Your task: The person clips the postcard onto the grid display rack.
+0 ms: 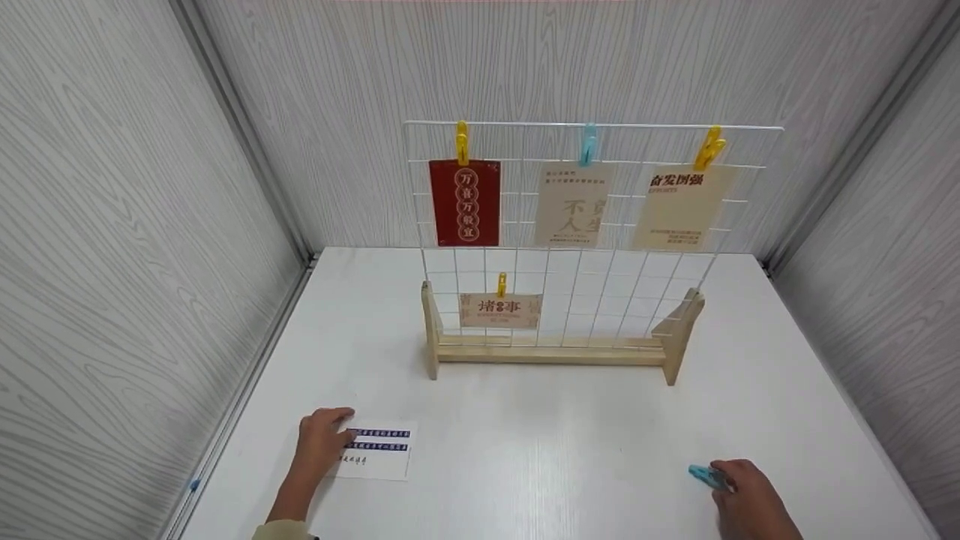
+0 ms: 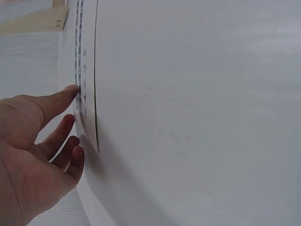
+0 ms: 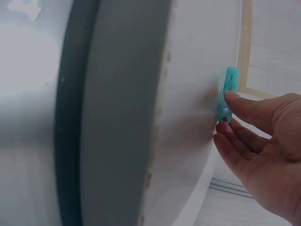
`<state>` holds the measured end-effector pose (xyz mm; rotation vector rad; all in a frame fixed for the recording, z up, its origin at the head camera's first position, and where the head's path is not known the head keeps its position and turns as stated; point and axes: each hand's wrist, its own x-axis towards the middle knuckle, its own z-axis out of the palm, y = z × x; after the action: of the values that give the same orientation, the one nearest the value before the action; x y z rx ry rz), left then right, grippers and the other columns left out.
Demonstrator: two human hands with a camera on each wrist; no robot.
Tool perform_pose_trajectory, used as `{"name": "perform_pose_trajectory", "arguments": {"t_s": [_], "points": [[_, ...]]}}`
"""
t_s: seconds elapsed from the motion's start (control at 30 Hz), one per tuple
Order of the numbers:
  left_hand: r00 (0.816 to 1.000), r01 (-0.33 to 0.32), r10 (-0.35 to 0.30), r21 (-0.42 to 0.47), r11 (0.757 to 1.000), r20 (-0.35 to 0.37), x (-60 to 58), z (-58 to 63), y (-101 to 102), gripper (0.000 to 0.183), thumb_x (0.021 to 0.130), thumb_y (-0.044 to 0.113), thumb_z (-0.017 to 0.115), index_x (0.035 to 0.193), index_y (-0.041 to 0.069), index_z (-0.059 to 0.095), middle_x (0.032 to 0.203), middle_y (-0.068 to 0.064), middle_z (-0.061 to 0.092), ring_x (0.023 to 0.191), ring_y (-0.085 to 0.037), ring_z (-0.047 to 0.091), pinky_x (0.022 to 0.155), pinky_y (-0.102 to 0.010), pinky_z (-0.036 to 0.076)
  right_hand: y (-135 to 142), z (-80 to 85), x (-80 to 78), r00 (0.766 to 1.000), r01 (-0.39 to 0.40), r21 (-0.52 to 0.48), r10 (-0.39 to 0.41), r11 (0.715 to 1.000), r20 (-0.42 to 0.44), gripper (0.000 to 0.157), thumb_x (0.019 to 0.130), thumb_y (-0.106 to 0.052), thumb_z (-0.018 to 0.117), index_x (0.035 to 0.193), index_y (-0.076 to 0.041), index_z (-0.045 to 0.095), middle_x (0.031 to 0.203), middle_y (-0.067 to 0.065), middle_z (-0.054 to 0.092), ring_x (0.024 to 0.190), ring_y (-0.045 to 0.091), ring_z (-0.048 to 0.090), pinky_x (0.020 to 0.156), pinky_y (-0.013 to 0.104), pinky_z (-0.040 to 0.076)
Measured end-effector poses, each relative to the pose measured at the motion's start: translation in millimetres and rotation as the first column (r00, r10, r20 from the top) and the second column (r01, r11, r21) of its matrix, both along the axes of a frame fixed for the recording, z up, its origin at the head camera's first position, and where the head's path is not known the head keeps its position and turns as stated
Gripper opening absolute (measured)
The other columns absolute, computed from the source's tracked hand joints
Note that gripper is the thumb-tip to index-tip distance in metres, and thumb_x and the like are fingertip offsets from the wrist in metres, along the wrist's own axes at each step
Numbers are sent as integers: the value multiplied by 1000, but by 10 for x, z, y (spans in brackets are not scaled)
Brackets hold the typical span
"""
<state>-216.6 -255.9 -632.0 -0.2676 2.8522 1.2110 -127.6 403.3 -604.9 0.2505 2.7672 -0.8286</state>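
A white card (image 1: 386,459) with two dark blue printed bands and a line of black script lies at the left of the white table. My left hand (image 1: 322,441) is at its left side, thumb touching the card (image 2: 91,101) and the other fingers loosely bent apart from the thumb. At the right, my right hand (image 1: 752,499) pinches a light blue clothespin (image 1: 706,475) between thumb and fingers, low over the table. In the right wrist view the thumb lies across the clothespin (image 3: 227,101); the fingers behind it are partly hidden.
A white wire grid (image 1: 592,292) stands in a wooden base (image 1: 551,354) at the back. Yellow and blue clothespins hold a red card (image 1: 465,202), two pale cards (image 1: 574,206) and a small card (image 1: 500,310) on it. Grey wood-grain panels surround the table.
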Motion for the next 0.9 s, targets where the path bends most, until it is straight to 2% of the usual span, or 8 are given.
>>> {"name": "perform_pose_trajectory", "arguments": {"t_s": [0.17,0.27,0.5,0.9], "points": [[1000,-16,17,37,999,-14,-4,17,2,38,91,-1,67,129,0,64,124,-21,62,122,-37,54,109,-55,42,-11,-11,17,999,37,-6,-37,999,13,36,89,4,68,123,8,62,116,19,62,110,40,62,92,53,53],[999,-30,31,62,998,-14,0,26,2,37,92,-2,65,129,0,64,123,-20,62,117,-36,57,106,-53,45,-21,-10,20,997,71,-34,-70,997,45,35,90,4,66,125,8,61,117,17,61,112,38,62,93,52,53],[1000,-16,16,67,998,1,3,17,-13,39,93,-1,65,132,-2,61,138,-24,56,136,-43,47,114,-55,37,-1,-15,4,992,97,-70,-91,993,88,35,93,0,64,127,8,60,122,20,59,114,39,60,94,54,52],[1000,-8,6,74,997,31,1,14,-68,41,93,3,65,134,-1,60,138,-25,55,137,-44,45,115,-58,35,7,-10,-24,990,96,-72,-87,993,112,37,94,-6,66,127,10,59,121,22,59,114,41,60,95,56,50]]}}
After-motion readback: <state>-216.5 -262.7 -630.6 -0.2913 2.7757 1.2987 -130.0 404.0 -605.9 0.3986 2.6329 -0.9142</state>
